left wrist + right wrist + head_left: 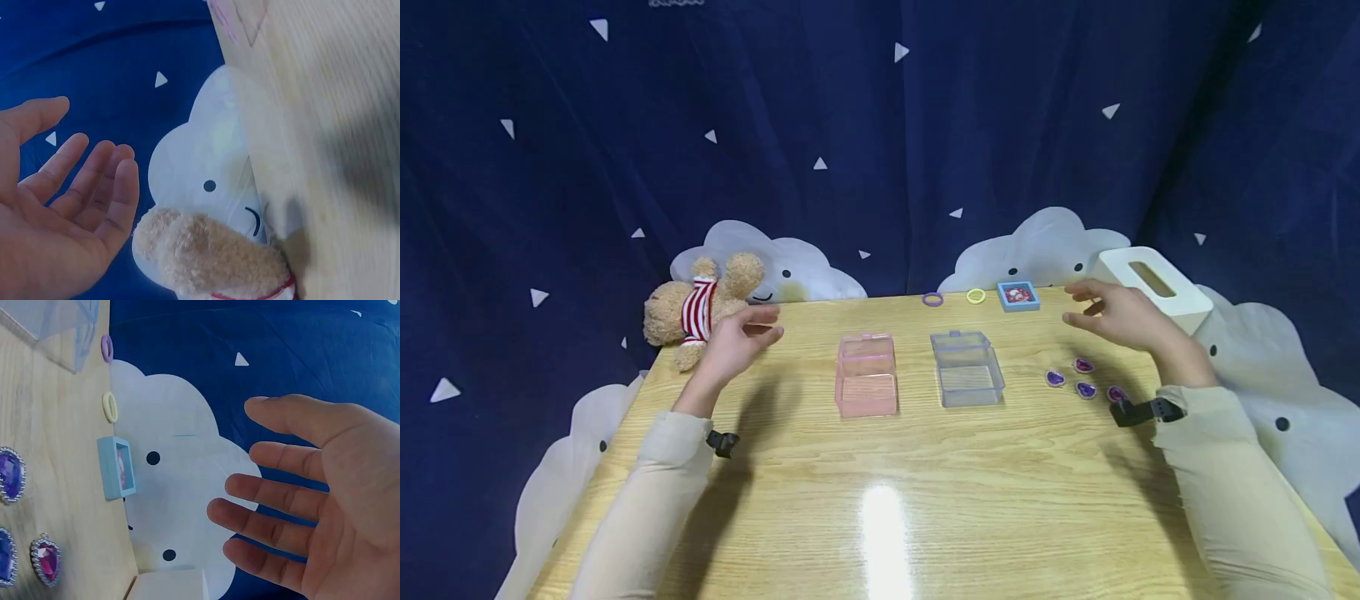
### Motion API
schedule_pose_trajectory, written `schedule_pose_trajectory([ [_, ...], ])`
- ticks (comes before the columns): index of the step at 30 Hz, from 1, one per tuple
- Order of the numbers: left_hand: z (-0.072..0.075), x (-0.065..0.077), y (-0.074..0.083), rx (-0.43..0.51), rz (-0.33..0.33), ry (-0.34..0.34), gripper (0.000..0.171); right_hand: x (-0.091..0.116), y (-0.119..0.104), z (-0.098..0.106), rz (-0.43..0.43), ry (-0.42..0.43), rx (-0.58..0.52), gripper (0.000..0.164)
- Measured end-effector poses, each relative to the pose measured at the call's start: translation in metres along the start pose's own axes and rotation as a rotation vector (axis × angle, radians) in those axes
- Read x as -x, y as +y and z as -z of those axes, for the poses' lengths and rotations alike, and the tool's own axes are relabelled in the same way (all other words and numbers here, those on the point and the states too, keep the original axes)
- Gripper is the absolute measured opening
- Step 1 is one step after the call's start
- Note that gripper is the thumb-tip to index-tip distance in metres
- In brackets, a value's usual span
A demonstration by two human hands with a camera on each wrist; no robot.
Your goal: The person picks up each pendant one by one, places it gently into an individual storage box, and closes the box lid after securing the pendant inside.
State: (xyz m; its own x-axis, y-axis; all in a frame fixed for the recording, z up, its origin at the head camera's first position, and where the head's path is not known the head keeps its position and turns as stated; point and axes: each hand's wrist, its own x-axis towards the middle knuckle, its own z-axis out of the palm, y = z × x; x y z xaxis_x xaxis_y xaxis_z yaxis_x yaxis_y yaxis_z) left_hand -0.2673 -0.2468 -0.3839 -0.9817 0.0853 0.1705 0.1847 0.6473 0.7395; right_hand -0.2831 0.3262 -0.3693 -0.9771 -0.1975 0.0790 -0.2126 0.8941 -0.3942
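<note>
My left hand (pixel 737 337) hovers over the table's left side, fingers loosely bent and holding nothing. It is nearest to a teddy bear (pixel 664 315) in a red-and-white striped top, whose furry limb (pixel 212 256) shows in the left wrist view. On the right, my right hand (pixel 1123 315) is raised with nothing in it; its fingers (pixel 275 494) are spread and relaxed. Several gem ornaments (pixel 1086 390), purple and red with silvery edges, lie below it. Mid-table are a pink transparent box (pixel 868 407) and a clear one (pixel 972 398), both with raised lids.
Along the back edge lie a purple ring (pixel 932 305), a yellow ring (pixel 976 302) and a small light-blue framed piece (pixel 1018 305). A white tissue box (pixel 1183 296) stands at the back right. A dark blue curtain (pixel 850 100) hangs behind the wooden table (pixel 790 500).
</note>
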Motion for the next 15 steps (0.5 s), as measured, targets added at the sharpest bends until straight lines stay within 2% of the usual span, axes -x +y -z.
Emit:
schedule_pose_trajectory([
  [5,-0.008,0.003,0.002,0.087,0.010,-0.022,0.040,0.002,0.006,-0.007,0.024,-0.002,-0.029,0.051],
  [11,-0.021,0.007,0.005,0.186,0.044,-0.016,0.040,0.008,0.010,-0.012,0.065,-0.029,-0.080,0.045],
  [15,-0.032,0.010,0.010,0.242,0.041,-0.012,0.041,0.010,0.012,-0.017,0.067,-0.043,-0.088,0.045],
])
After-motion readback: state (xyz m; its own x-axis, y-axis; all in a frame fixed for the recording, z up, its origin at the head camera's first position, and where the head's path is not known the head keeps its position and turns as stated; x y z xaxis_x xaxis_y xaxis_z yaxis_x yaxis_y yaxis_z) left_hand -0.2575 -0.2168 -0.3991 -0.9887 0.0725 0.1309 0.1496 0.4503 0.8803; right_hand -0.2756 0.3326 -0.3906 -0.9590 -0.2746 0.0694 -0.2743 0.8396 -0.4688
